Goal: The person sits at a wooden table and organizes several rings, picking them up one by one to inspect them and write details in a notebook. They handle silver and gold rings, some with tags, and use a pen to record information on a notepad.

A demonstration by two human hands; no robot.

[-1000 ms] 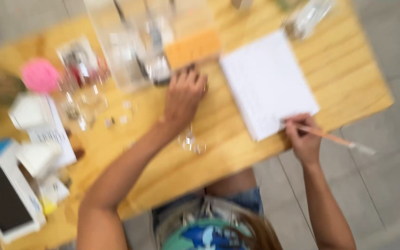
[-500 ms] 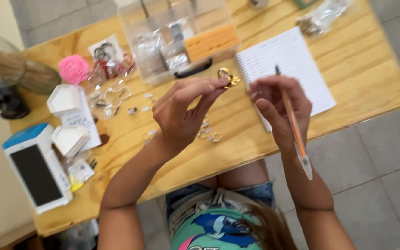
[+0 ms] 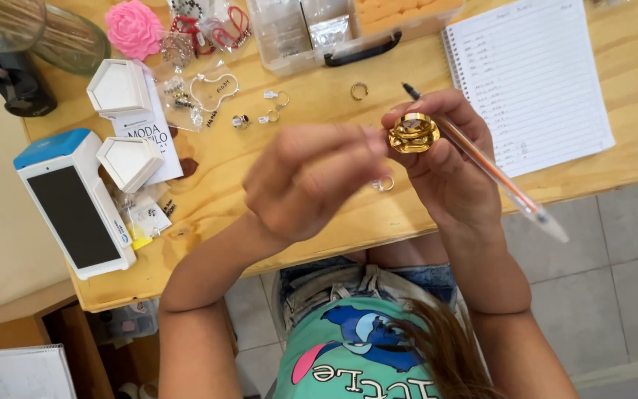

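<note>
- Right hand (image 3: pixel 444 174) pinches a gold ring (image 3: pixel 413 133) at its fingertips, raised above the table (image 3: pixel 629 159), face of the ring turned up to the camera.
- Same hand also grips a pen (image 3: pixel 481 162), running slantwise between the fingers, tip up-left, cap end down-right past the table edge.
- Left hand (image 3: pixel 308 185) is blurred, fingers curled; a fingertip seems to meet the ring's left side. Can't tell whether it holds anything.
- Small ring (image 3: pixel 384 183) lies on the table under the hands; another open ring (image 3: pixel 359 91) sits near the clear box (image 3: pixel 348 37).
- Notebook (image 3: pixel 529 81) lies open to the right, lines written down its left part.
- More tagged rings (image 3: pixel 275 103), two white hexagonal boxes (image 3: pixel 116 89), a pink rose (image 3: pixel 134 28) and a card terminal (image 3: pixel 75 203) sit to the left.
- Judgement: the step looks like checking the ring before noting it. To do it well, keep the pinch on the band, not the top, and hold it steady and level over the table so a slip lands on wood.
- Pen crowds the grip; risk is the ring rolling off the fingers toward the floor.
</note>
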